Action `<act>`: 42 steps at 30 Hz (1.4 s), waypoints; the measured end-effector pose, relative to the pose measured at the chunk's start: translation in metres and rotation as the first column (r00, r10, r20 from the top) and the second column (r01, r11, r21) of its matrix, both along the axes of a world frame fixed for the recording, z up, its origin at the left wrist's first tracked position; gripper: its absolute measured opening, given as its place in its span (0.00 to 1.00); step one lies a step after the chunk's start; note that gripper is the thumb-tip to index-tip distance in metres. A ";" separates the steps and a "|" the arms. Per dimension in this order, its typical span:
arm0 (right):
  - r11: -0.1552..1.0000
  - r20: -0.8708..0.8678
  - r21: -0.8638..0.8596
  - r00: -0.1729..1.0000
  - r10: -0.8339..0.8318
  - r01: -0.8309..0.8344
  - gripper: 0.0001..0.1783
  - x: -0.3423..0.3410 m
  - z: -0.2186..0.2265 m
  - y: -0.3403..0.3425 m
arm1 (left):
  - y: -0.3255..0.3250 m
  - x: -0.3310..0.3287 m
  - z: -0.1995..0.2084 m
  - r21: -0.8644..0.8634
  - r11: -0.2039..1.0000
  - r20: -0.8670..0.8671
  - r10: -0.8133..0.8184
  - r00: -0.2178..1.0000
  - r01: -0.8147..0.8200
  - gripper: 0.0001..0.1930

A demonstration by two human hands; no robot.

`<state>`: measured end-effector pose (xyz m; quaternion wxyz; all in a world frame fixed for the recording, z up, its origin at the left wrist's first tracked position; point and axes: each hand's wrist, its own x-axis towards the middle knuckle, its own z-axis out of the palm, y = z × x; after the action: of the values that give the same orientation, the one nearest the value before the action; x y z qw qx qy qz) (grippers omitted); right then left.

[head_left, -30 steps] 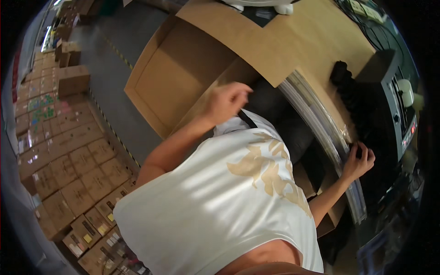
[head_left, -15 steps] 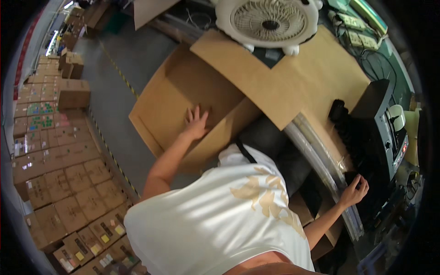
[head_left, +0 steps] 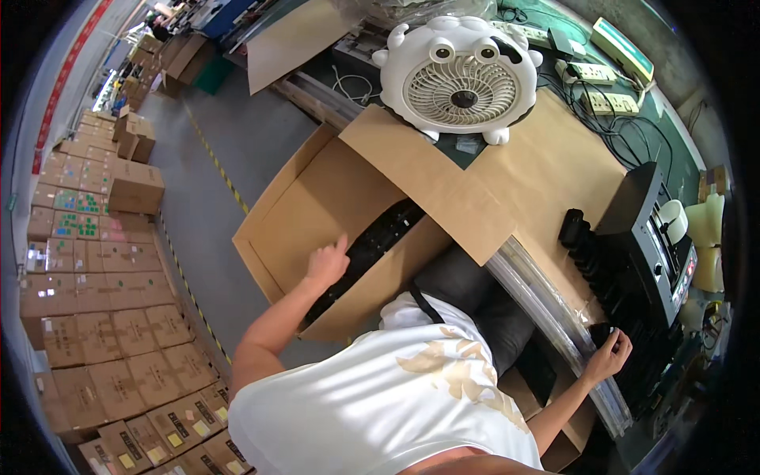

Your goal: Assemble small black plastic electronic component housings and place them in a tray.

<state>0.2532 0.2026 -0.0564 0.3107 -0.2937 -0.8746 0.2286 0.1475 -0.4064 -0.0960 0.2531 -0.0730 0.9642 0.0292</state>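
My left hand (head_left: 328, 263) is inside an open cardboard box (head_left: 269, 229). Its index finger points out and the others are curled, with nothing visible in it. Just beside it, a long black strip of parts (head_left: 380, 237) lies along the box's near wall. On the right, my right hand (head_left: 608, 356) has its fingers closed on a small black part (head_left: 602, 332), at the end of a row of black ribbed parts (head_left: 590, 245). Clear plastic-wrapped tubes or strips (head_left: 546, 297) run along the bench edge under that wrist.
A white animal-shaped fan (head_left: 461, 83) stands on the bench beyond a flat cardboard sheet (head_left: 546, 170). Power strips (head_left: 609, 103) and cables are at the back right, near a black machine (head_left: 645, 245). Stacked cartons (head_left: 103, 293) line the left side beyond a striped floor line.
The view has tilted, showing more of the bench and fan. My left hand has gone from spread fingers to a pointing finger. The black strip in the box now shows.
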 end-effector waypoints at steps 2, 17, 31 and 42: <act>1.000 -0.018 -0.012 1.000 0.019 -0.019 0.12 -0.001 -0.004 0.004 | -0.031 0.006 -0.006 -0.062 0.996 -0.012 0.070 0.997 -0.071 0.21; 0.993 -0.105 -0.103 0.994 0.044 -0.055 0.11 0.002 -0.023 0.022 | -0.318 -0.067 0.347 -0.136 0.933 -0.731 0.134 0.669 -0.335 0.19; 0.987 -0.118 0.017 0.981 -0.155 0.158 0.12 -0.002 0.008 -0.013 | -0.120 -0.482 0.205 -0.311 0.950 -0.782 -0.277 0.558 0.035 0.21; 0.926 -0.208 -0.035 0.904 -0.374 0.375 0.09 -0.009 0.005 -0.013 | 0.297 -0.595 -0.047 0.213 0.516 -0.688 -0.524 0.503 0.829 0.23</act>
<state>0.2442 0.1900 -0.0510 0.4406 -0.4293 -0.7646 0.1922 -0.4474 -0.1092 -0.1431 -0.0324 0.4127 0.8878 0.2012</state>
